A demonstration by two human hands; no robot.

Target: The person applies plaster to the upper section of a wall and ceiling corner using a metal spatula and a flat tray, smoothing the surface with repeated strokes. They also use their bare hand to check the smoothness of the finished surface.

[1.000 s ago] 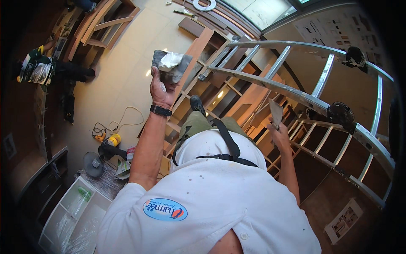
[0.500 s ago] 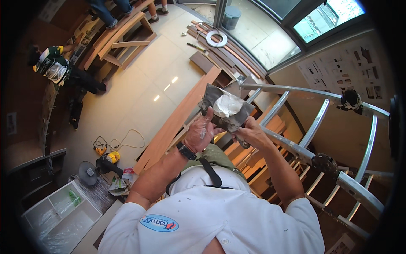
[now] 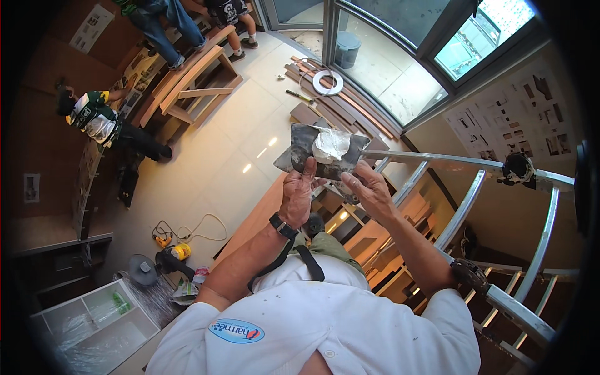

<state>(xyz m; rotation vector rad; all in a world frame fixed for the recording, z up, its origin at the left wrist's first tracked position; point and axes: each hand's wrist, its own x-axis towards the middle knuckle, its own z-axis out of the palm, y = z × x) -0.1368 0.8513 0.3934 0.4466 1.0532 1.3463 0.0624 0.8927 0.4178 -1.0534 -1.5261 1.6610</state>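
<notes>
Both my hands are raised in front of me around flat, dark-stained steel blades that overlap. A thick white lump of putty (image 3: 331, 145) sits on the upper face. My left hand (image 3: 296, 194), with a watch on the wrist, grips a steel putty plate (image 3: 302, 139), its thumb pressed on the face. My right hand (image 3: 373, 187) is closed at the lower right corner around a putty knife (image 3: 345, 192), which is partly hidden by the fingers and the plate.
An aluminium ladder (image 3: 459, 206) stands close on my right. Long wooden boards (image 3: 262, 209) lie below my hands. A wooden bench (image 3: 194, 94), a crouching person (image 3: 94, 119) and other people's legs are far left. A power tool (image 3: 172, 253) and white drawer box (image 3: 94, 325) lie near left.
My hands have lifted the plate slightly leftward and levelled it. My right hand has turned, its thumb now showing at the plate's corner. The whole view has shifted a little.
</notes>
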